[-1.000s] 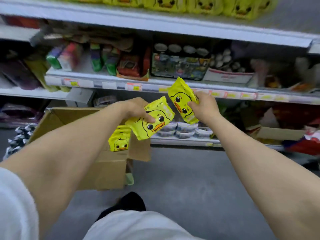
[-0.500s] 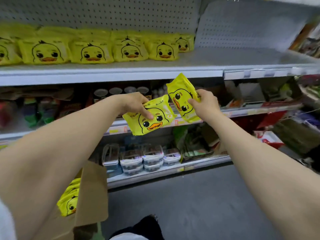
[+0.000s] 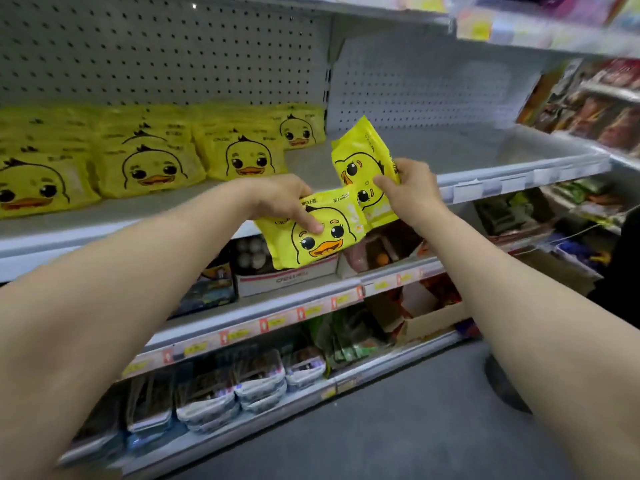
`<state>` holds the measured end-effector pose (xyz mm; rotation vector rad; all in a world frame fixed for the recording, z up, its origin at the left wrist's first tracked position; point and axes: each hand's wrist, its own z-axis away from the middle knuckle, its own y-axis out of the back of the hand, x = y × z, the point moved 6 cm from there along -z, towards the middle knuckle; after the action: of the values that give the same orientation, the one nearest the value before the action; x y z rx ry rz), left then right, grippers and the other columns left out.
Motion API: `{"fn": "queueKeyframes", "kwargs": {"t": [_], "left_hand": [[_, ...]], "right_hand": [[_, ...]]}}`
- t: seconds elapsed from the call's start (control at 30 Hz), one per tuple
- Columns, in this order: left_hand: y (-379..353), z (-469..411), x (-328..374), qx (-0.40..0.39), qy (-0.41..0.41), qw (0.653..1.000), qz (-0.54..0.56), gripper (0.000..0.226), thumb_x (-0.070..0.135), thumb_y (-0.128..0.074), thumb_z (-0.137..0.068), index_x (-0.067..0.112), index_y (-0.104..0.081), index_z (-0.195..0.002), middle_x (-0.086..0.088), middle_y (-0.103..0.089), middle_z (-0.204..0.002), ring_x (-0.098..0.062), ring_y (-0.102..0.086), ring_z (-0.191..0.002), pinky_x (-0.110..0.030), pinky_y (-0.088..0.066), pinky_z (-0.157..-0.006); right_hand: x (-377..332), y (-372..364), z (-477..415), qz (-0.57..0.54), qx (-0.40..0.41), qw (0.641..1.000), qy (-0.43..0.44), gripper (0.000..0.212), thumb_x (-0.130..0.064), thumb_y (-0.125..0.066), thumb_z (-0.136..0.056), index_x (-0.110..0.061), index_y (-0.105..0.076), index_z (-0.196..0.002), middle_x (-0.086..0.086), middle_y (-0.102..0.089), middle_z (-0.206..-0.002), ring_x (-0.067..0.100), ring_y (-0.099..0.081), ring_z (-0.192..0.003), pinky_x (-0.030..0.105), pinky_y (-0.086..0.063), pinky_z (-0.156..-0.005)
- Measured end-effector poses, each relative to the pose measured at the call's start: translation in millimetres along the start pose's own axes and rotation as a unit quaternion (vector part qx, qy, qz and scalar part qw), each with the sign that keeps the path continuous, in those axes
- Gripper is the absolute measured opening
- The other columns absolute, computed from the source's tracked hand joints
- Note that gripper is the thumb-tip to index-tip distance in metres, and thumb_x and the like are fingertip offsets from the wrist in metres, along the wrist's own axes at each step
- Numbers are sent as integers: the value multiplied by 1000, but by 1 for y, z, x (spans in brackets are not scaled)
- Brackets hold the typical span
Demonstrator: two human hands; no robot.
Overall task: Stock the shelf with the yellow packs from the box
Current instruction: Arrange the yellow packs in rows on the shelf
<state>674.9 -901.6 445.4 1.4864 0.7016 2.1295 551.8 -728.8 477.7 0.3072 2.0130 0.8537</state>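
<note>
Pinching a glossy yellow pack [image 3: 311,237] printed with a cartoon duck face, the left grip [image 3: 284,199] is pressing its thumb onto the flat, crinkly pouch, which is tilting toward the camera. The right grip [image 3: 412,192] is clasping a second yellow pack [image 3: 358,161] by its right edge, holding it nearly upright, its lower part sitting behind the first pack. Both bare forearms are extending forward and up, just in front of the front edge of the white metal shelf [image 3: 485,157]. Matching shelved packs [image 3: 152,168] are lying in overlapping rows along the shelf's left half, against perforated pegboard [image 3: 173,53].
</note>
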Motion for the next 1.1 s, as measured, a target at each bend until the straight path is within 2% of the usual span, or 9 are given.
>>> {"fn": "queueKeyframes", "kwargs": {"t": [0.1,0.23,0.37,0.47,0.7,0.8,0.87,1.0,1.1], "left_hand": [[1,-25,8,-2,5,1000,-26,32,23,-85,-72,16,-70,-99,-2,-76,-88,-20,-74,-79,-39,-60,-77],[7,-52,16,18,23,997,-65,38,28,-87,-69,17,-71,-103,2,-76,-89,-17,-74,-79,-38,-59,-80],[21,-67,31,59,48,995,-65,39,26,-85,-71,18,-70,-107,5,-76,-85,-13,-74,-75,-30,-58,-71],[29,-79,38,83,90,991,-56,42,28,-85,-71,17,-68,-107,3,-76,-87,-16,-74,-77,-34,-59,-76],[30,-99,50,161,141,975,-53,47,38,-86,-66,18,-68,-104,3,-75,-94,-17,-71,-86,-33,-55,-83],[31,-104,57,208,155,962,-88,56,44,-85,-66,20,-66,-111,4,-70,-104,-17,-65,-95,-31,-50,-86],[33,-108,61,235,163,954,-93,65,47,-85,-65,23,-61,-121,5,-67,-111,-18,-63,-100,-31,-50,-88],[37,-117,69,228,170,952,-109,71,48,-85,-64,25,-60,-126,4,-66,-118,-20,-63,-105,-39,-51,-97],[41,-124,73,227,187,944,-149,85,52,-85,-62,26,-53,-135,3,-61,-128,-22,-58,-115,-38,-47,-101]], "right_hand": [[17,5,-24,-22,5,1000,-6,19,-27,-64,-92,-15,-72,-105,6,-74,-100,26,-65,-96,35,-50,-82],[37,8,-63,-36,-7,999,4,18,-25,-64,-90,-11,-72,-98,9,-73,-92,29,-65,-91,36,-50,-79],[45,9,-105,-48,-35,998,27,18,-25,-66,-89,-9,-71,-95,12,-71,-89,31,-63,-88,36,-47,-71],[48,7,-135,-37,-83,995,51,19,-24,-66,-91,-15,-71,-107,7,-67,-92,24,-57,-86,26,-37,-71],[83,-21,-190,-7,-206,976,64,37,-29,-66,-93,-15,-61,-127,7,-64,-124,29,-60,-110,27,-44,-83],[94,-27,-201,14,-200,974,107,39,-30,-67,-91,-19,-58,-127,11,-66,-122,31,-61,-110,34,-50,-89],[93,-24,-203,-27,-174,974,145,45,-33,-66,-91,-29,-52,-133,6,-66,-119,27,-61,-106,36,-51,-92],[64,-17,-194,-214,-208,927,228,22,-28,-70,-90,-35,-66,-111,-10,-69,-110,5,-63,-102,25,-51,-90],[48,-26,-186,-222,-276,895,270,14,-23,-75,-84,-30,-71,-96,-12,-70,-89,2,-63,-79,23,-50,-76]]}}
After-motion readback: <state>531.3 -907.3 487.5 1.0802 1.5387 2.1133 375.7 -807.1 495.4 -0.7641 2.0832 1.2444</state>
